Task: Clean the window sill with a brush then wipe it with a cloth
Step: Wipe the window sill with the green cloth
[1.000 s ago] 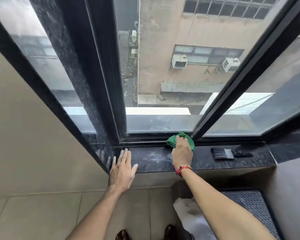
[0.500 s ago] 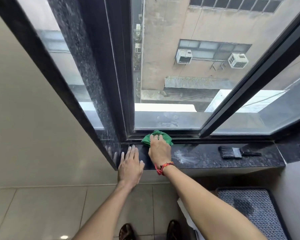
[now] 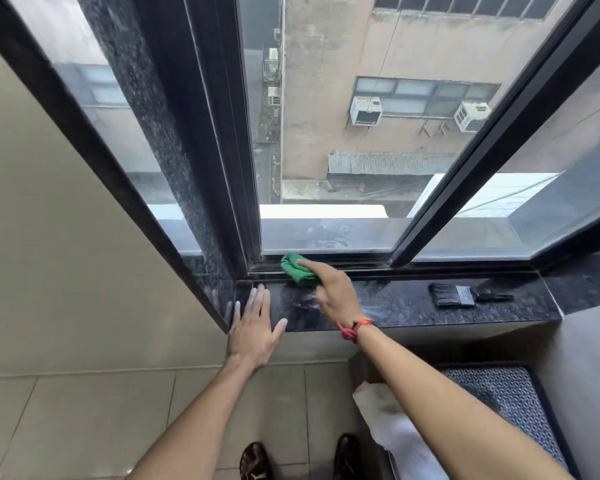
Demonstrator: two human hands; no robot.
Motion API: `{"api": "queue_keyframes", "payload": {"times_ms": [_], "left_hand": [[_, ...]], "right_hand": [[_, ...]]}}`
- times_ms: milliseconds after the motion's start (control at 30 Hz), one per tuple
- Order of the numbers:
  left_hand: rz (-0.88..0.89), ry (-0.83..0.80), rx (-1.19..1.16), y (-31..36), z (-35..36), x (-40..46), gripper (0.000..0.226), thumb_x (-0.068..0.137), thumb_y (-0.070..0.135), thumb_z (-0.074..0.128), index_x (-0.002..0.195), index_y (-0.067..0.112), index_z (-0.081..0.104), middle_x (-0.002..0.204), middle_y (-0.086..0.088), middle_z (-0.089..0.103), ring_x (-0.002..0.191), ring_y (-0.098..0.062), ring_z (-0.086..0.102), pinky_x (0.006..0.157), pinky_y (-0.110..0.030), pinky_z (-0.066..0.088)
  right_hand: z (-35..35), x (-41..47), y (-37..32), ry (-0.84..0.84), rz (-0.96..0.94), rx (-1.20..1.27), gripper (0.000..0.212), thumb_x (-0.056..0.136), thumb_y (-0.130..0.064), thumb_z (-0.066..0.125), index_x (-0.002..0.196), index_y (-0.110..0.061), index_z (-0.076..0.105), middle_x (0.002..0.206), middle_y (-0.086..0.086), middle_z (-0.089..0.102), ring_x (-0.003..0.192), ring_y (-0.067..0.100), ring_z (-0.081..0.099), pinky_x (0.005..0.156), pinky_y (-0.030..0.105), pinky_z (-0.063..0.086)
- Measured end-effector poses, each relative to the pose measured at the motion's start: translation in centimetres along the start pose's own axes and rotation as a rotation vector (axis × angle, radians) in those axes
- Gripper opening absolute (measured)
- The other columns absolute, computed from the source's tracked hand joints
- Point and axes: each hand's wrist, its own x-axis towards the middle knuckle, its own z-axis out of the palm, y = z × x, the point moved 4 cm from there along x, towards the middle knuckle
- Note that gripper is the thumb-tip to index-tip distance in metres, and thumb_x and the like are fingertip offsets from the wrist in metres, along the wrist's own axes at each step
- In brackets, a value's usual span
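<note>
A dark speckled stone window sill (image 3: 413, 306) runs below the black-framed window. My right hand (image 3: 336, 294) presses a folded green cloth (image 3: 297, 270) against the window track near the sill's left end, index finger stretched over the cloth. My left hand (image 3: 255, 327) lies flat, fingers spread, on the sill's front left corner, holding nothing. A black-bristled paint brush (image 3: 459, 295) lies loose on the right part of the sill, well away from both hands. Pale dust smears show on the sill beside my right hand.
The black window frame (image 3: 440, 209) slants down to the track. Below the sill are a beige wall and tiled floor (image 3: 84, 410), a patterned mat (image 3: 513, 396) at the right, a white cloth or paper (image 3: 392, 431) under my right arm, and my shoes (image 3: 255, 460).
My right hand has slid the green cloth leftward along the window track, closer to the left corner. My left hand has stayed flat on the sill's corner. The brush has not moved.
</note>
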Motion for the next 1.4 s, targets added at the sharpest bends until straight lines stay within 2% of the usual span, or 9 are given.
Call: {"api": "queue_keyframes", "payload": {"times_ms": [100, 200, 267, 400, 533, 667, 967, 1133, 1400], "left_hand": [[-0.008, 0.009, -0.076, 0.0, 0.2, 0.0, 0.069, 0.102, 0.048, 0.034, 0.159, 0.013, 0.016, 0.171, -0.003, 0.010, 0.157, -0.015, 0.003, 0.128, -0.049, 0.006], [-0.007, 0.041, -0.120, 0.0, 0.5, 0.0, 0.064, 0.103, 0.041, 0.037, 0.158, 0.012, 0.020, 0.170, -0.003, 0.014, 0.157, -0.016, 0.006, 0.128, -0.050, 0.007], [-0.005, 0.067, -0.108, -0.1, 0.8, -0.1, 0.064, 0.103, 0.040, 0.039, 0.158, 0.012, 0.021, 0.170, -0.003, 0.014, 0.157, -0.016, 0.007, 0.128, -0.050, 0.007], [-0.007, 0.080, -0.092, -0.2, 1.4, -0.1, 0.064, 0.103, 0.040, 0.039, 0.158, 0.014, 0.018, 0.170, -0.002, 0.012, 0.157, -0.015, 0.005, 0.128, -0.049, 0.004], [-0.008, 0.089, -0.121, -0.3, 1.3, -0.1, 0.062, 0.104, 0.036, 0.039, 0.158, 0.014, 0.020, 0.170, -0.002, 0.013, 0.157, -0.015, 0.006, 0.128, -0.048, 0.004], [-0.005, 0.094, -0.179, -0.4, 1.2, 0.0, 0.059, 0.104, 0.029, 0.040, 0.158, 0.014, 0.021, 0.170, -0.001, 0.014, 0.157, -0.014, 0.007, 0.128, -0.048, 0.004], [0.006, 0.067, -0.299, -1.0, 1.0, 0.3, 0.058, 0.103, 0.020, 0.037, 0.159, 0.017, 0.020, 0.170, 0.003, 0.013, 0.156, -0.010, 0.004, 0.128, -0.044, -0.001], [0.017, 0.061, -0.344, -1.2, 1.1, 0.2, 0.061, 0.100, 0.016, 0.038, 0.159, 0.018, 0.019, 0.170, 0.003, 0.013, 0.156, -0.009, 0.003, 0.128, -0.045, -0.003], [0.020, 0.041, -0.331, -0.9, 1.0, 0.1, 0.067, 0.092, 0.024, 0.031, 0.158, 0.018, 0.020, 0.170, 0.001, 0.014, 0.156, -0.011, 0.004, 0.128, -0.044, -0.003]], "right_hand": [[-3.0, -3.6, 3.6, 0.216, 0.087, -0.018, 0.079, 0.070, 0.013, 0.052, 0.140, -0.022, 0.056, 0.138, 0.000, 0.064, 0.123, 0.020, 0.062, 0.102, 0.035, 0.054], [-5.2, -7.4, 8.3, 0.353, 0.184, -0.159, 0.076, 0.075, 0.013, 0.048, 0.143, -0.020, 0.053, 0.150, 0.006, 0.053, 0.133, 0.024, 0.054, 0.105, 0.043, 0.053], [-5.2, -8.9, 11.5, 0.299, 0.289, -0.261, 0.076, 0.079, 0.013, 0.050, 0.146, -0.024, 0.049, 0.161, 0.011, 0.034, 0.146, 0.030, 0.039, 0.114, 0.047, 0.044], [-1.8, -9.1, 14.2, -0.003, 0.313, -0.411, 0.070, 0.093, -0.020, 0.061, 0.154, -0.034, 0.030, 0.167, 0.014, 0.012, 0.153, 0.043, 0.009, 0.126, 0.055, 0.015], [0.8, -7.1, 12.5, -0.037, 0.289, -0.343, 0.093, 0.094, -0.048, 0.057, 0.160, -0.016, 0.001, 0.169, 0.010, 0.006, 0.155, 0.038, 0.002, 0.127, 0.051, 0.014], [4.5, -4.9, 9.0, -0.190, 0.145, -0.413, 0.107, 0.085, -0.080, 0.037, 0.159, -0.015, -0.006, 0.168, 0.002, -0.011, 0.155, 0.031, -0.013, 0.126, 0.048, 0.001], [9.6, -3.6, 4.4, -0.284, -0.121, -0.483, 0.070, 0.102, -0.054, 0.029, 0.160, -0.027, 0.000, 0.169, -0.001, -0.008, 0.156, 0.031, -0.011, 0.127, 0.052, 0.011], [10.5, -3.1, 3.7, -0.309, -0.178, -0.577, 0.068, 0.102, -0.050, 0.031, 0.160, -0.029, 0.004, 0.170, 0.003, -0.002, 0.155, 0.037, -0.006, 0.126, 0.054, 0.014], [8.3, -5.6, 6.1, -0.357, -0.314, -0.641, 0.072, 0.097, -0.063, 0.032, 0.159, -0.032, 0.011, 0.169, 0.004, 0.008, 0.156, 0.034, 0.006, 0.125, 0.051, 0.021]]}}
